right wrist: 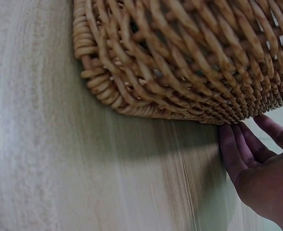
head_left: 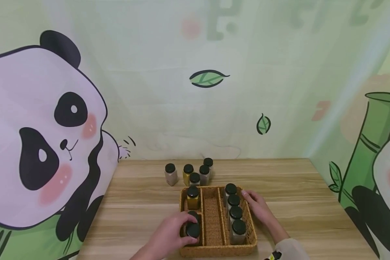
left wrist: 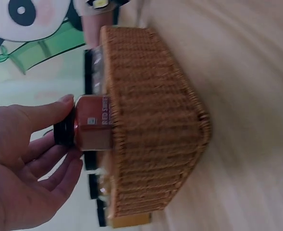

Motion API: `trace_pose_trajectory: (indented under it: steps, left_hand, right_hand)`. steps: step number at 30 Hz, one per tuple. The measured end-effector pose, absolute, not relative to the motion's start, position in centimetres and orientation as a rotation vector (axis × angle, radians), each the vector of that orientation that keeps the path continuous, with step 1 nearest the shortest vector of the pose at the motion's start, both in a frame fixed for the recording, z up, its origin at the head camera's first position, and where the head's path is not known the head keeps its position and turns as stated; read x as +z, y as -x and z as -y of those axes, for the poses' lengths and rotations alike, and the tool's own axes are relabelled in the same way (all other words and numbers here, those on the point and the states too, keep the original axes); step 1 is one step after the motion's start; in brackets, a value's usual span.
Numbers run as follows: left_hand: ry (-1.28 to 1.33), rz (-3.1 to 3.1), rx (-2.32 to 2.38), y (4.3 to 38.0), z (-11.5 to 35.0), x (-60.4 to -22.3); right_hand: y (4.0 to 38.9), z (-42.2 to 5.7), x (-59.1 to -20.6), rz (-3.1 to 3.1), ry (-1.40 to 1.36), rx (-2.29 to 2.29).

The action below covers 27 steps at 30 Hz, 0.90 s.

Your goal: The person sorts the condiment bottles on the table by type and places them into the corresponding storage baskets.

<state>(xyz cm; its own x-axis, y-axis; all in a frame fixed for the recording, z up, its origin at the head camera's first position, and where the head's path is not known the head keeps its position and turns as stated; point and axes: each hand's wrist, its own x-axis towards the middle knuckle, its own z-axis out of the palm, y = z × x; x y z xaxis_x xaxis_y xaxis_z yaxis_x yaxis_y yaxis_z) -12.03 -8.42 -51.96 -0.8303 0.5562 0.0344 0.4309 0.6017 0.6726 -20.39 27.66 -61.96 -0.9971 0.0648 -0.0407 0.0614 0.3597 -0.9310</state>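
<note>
My left hand [head_left: 173, 233] pinches the black lid of a spice jar [left wrist: 93, 122] at the front of the basket's left column. Red powder shows inside it, and its label begins "RED SWE"; its lower end is hidden behind the basket wall in the left wrist view. The woven basket [head_left: 218, 250] has three columns. Another black-lidded jar stands just behind the pinched one, partly covered by my fingers. A yellow jar [head_left: 193, 201] is in the back left compartment. My right hand [head_left: 258, 206] touches the basket's right side near the back corner, fingers fairly straight.
Several black-lidded jars [head_left: 238, 236] stand in a row in the basket's right column. Behind the basket, more jars stand on the wooden table [head_left: 136, 202], among them a pale one [head_left: 171, 177] farthest left. A printed backdrop [head_left: 149, 108] rises behind the table's far edge.
</note>
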Motion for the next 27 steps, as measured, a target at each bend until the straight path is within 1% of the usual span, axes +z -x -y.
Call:
trace_pose_trajectory:
  steps: [4,7,11,22,27]
  left_hand:
    - [-0.885,-2.701,0.943,11.5,8.1,-53.1]
    - [-0.887,-2.707,0.91,11.3,8.0,-53.3]
    - [-0.94,-2.732,0.821,11.2,8.0,-53.0]
    - [-1.226,-2.821,0.585,11.5,8.2,-52.2]
    - [-1.225,-2.823,0.563,11.9,8.2,-51.1]
  right_hand:
    - [20.4,-27.7,-62.0,2.588,0.112,1.768]
    - [20.4,-27.7,-62.0,2.59,0.11,1.77]
    - [20.4,-27.7,-62.0,2.598,0.117,1.768]
    - [20.6,-27.7,-62.3,2.6,0.123,1.754]
    - [20.5,-27.8,-62.3,2.606,0.126,1.751]
